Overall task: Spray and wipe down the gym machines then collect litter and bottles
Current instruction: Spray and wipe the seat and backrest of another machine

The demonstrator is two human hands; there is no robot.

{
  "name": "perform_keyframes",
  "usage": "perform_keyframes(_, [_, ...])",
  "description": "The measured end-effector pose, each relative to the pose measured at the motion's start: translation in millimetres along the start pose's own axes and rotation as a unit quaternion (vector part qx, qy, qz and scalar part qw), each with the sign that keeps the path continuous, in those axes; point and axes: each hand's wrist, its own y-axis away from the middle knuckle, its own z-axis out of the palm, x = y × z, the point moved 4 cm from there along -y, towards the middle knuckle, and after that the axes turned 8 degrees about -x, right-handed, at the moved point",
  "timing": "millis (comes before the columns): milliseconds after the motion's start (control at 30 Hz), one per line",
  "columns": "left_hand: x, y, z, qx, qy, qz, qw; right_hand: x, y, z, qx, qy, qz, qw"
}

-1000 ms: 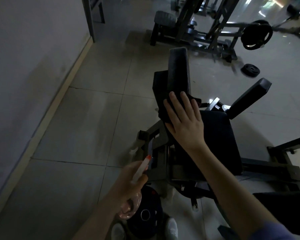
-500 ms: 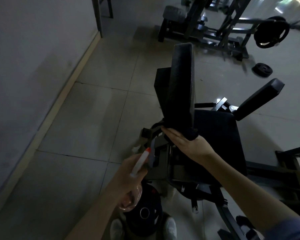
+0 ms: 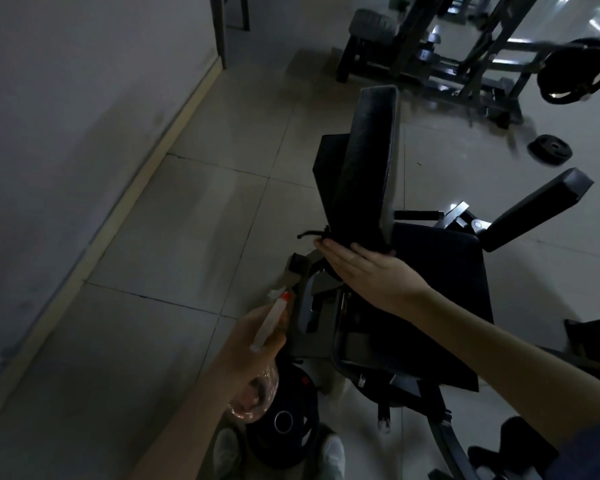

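A black gym machine stands in front of me, with an upright pad (image 3: 368,161), a seat (image 3: 440,271) and a second pad angled out to the right (image 3: 534,209). My right hand (image 3: 371,275) lies flat with straight fingers against the lower end of the upright pad. A dark cloth (image 3: 321,233) seems to be pressed under it, hard to make out in the dim light. My left hand (image 3: 253,344) grips a clear spray bottle (image 3: 257,393) whose white, red-tipped nozzle (image 3: 274,317) points up toward the machine.
A black weight plate (image 3: 284,420) lies on the tiled floor between my shoes (image 3: 333,455). Another plate (image 3: 549,148) lies further right. More machines (image 3: 465,53) stand at the back. A grey wall (image 3: 66,133) runs along the left.
My right hand has slid down the upright pad from its middle to its lower end. My left hand has kept the spray bottle at about the same place.
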Motion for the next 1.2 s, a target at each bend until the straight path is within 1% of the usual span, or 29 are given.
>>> perform_keyframes(67, [0.9, 3.3, -0.1, 0.006, -0.012, -0.002, 1.0, -16.2, 5.6, 3.8, -0.036, 0.058, -0.066, 0.996])
perform_keyframes(200, [4.3, 15.4, 1.9, 0.024, -0.039, 0.012, 0.999, -44.6, 14.5, 7.6, -0.056, 0.121, -0.177, 0.975])
perform_keyframes(267, [6.5, 20.4, 2.2, 0.032, -0.054, 0.018, 0.998, -55.8, 17.5, 9.4, -0.066, 0.12, -0.224, 0.965])
perform_keyframes(333, [8.2, 26.3, 4.1, 0.036, -0.054, 0.018, 0.998, -59.1, 19.6, 8.2, -0.073, 0.082, -0.225, 0.968])
perform_keyframes(433, [17.0, 33.1, 6.7, 0.031, -0.056, 0.028, 0.998, -47.0, 20.7, 3.0, -0.08, 0.031, -0.153, 0.985])
perform_keyframes(500, [27.3, 35.7, 6.2, 0.036, -0.055, 0.035, 0.997, -34.5, 22.6, 1.4, -0.106, 0.001, -0.141, 0.984])
perform_keyframes(533, [31.8, 36.5, 5.0, 0.041, -0.059, 0.039, 0.997, -26.8, 21.2, -1.6, -0.081, -0.032, -0.108, 0.99])
perform_keyframes(567, [35.4, 37.3, 4.1, 0.044, -0.061, 0.046, 0.996, -19.0, 19.4, -4.3, -0.051, -0.066, -0.049, 0.995])
perform_keyframes(600, [39.4, 38.1, 3.0, 0.043, -0.063, 0.055, 0.996, -12.6, 19.2, -7.4, -0.021, -0.117, 0.008, 0.993])
perform_keyframes(667, [46.0, 39.0, 1.8, 0.038, -0.061, 0.061, 0.996, -2.8, 21.6, -11.0, 0.036, -0.199, 0.09, 0.975])
perform_keyframes(733, [47.2, 36.1, -1.6, 0.034, -0.051, 0.065, 0.996, 10.4, 22.9, -22.0, 0.096, -0.247, 0.157, 0.951])
perform_keyframes(800, [47.2, 31.5, -5.4, 0.023, -0.051, 0.052, 0.997, 19.6, 22.3, -33.4, 0.112, -0.333, 0.219, 0.911])
perform_keyframes(833, [51.3, 28.2, -9.0, 0.016, -0.052, 0.054, 0.997, 23.8, 21.6, -38.0, 0.115, -0.381, 0.262, 0.879])
perform_keyframes(867, [55.1, 27.8, -8.7, 0.016, -0.052, 0.059, 0.997, 26.1, 24.2, -41.3, 0.119, -0.432, 0.309, 0.839])
perform_keyframes(900, [61.1, 25.8, -11.5, 0.013, -0.052, 0.062, 0.997, 33.0, 25.5, -43.8, 0.122, -0.483, 0.369, 0.785])
perform_keyframes(933, [65.4, 22.2, -13.7, 0.006, -0.052, 0.068, 0.996, 38.7, 26.3, -41.6, 0.123, -0.541, 0.434, 0.71])
perform_keyframes(967, [68.5, 19.1, -15.9, -0.003, -0.055, 0.07, 0.996, 44.6, 25.3, -38.6, 0.126, -0.605, 0.495, 0.61])
perform_keyframes(1000, [71.2, 15.8, -17.5, -0.013, -0.062, 0.073, 0.995, 49.9, 21.9, -34.9, 0.131, -0.666, 0.543, 0.494])
perform_keyframes(1033, [75.0, 11.7, -19.5, -0.023, -0.072, 0.077, 0.994, 52.3, 15.9, -31.0, 0.138, -0.716, 0.575, 0.372])
perform_keyframes(1067, [78.5, 8.4, -20.5, -0.03, -0.077, 0.08, 0.993, 53.0, 8.1, -28.3, 0.141, -0.747, 0.592, 0.267])
perform_keyframes(1100, [82.6, 5.5, -21.9, -0.032, -0.079, 0.086, 0.993, 52.3, 1.0, -27.7, 0.138, -0.758, 0.608, 0.193])
perform_keyframes(1133, [86.0, 1.3, -23.5, -0.035, -0.081, 0.093, 0.992, 50.5, -4.1, -27.9, 0.129, -0.754, 0.626, 0.153])
perform_keyframes(1200, [93.3, -4.7, -25.5, -0.041, -0.083, 0.112, 0.989, 44.2, -7.2, -31.4, 0.12, -0.74, 0.648, 0.132])
